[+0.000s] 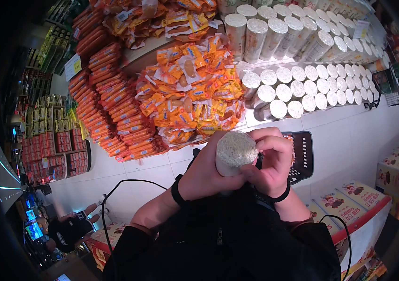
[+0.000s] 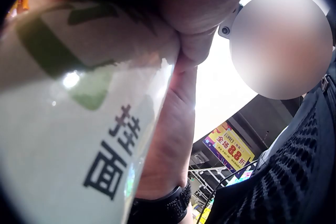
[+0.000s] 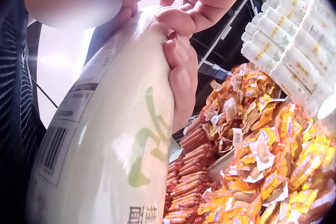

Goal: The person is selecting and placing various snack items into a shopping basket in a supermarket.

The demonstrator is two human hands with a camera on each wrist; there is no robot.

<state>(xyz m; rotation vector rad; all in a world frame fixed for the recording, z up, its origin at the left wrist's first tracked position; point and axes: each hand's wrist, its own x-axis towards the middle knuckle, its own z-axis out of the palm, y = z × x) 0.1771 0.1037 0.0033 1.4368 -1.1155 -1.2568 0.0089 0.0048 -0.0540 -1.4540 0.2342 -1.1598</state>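
A pack of dried noodles (image 1: 231,161), a thick white cylinder with green marks and printed characters on its side, stands end up in front of my chest. Wrapped around its side is my left hand (image 1: 200,167). My right hand (image 1: 274,161) has bent fingers and thumb at the rim of the pack's top end, pinching the wrapper there. The right wrist view shows the pack (image 3: 121,113) close up, with a barcode label along one side and fingers at its upper end. In the left wrist view the printed side of the pack (image 2: 63,124) fills the left half.
Ahead, orange sausage packets (image 1: 190,89) and long red sausage packs (image 1: 101,89) fill a display. Rows of similar white cylinders (image 1: 309,86) stand to its right. A black basket (image 1: 306,154) is behind my right hand. Stacked boxes (image 1: 349,201) stand at the right; another person (image 1: 70,229) is at lower left.
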